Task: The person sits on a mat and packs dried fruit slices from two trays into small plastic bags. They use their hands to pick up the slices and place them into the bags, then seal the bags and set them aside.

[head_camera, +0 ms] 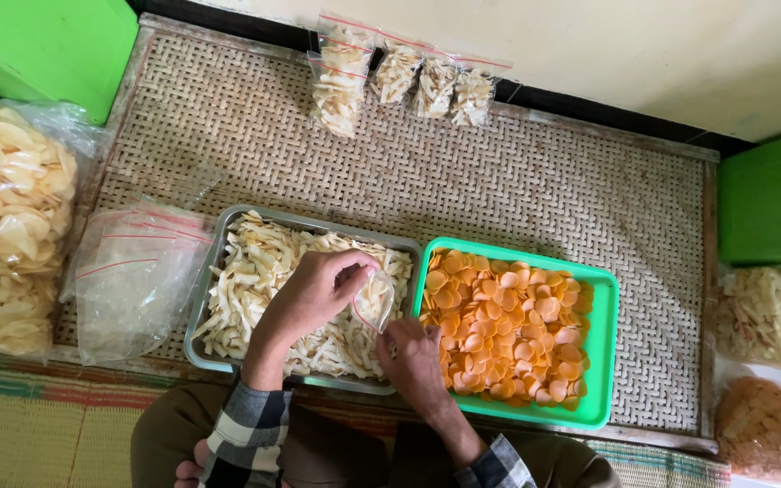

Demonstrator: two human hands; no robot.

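My left hand (pixel 315 291) hovers over a metal tray (pixel 219 242) of pale strip-shaped crackers, fingers pinched at the mouth of a small clear zip bag (pixel 374 302). My right hand (pixel 413 360) holds the same bag from below, between the metal tray and a green tray (pixel 604 343) of round orange chips. The bag has some pale crackers inside. Both sleeves are plaid.
Several filled small bags (pixel 404 74) lie at the far side of the woven mat (pixel 535 181). A pile of empty zip bags (pixel 133 276) sits left of the metal tray. Big bags of crackers stand at the left (pixel 6 217) and right (pixel 770 316). Green boxes (pixel 770 194) flank the mat.
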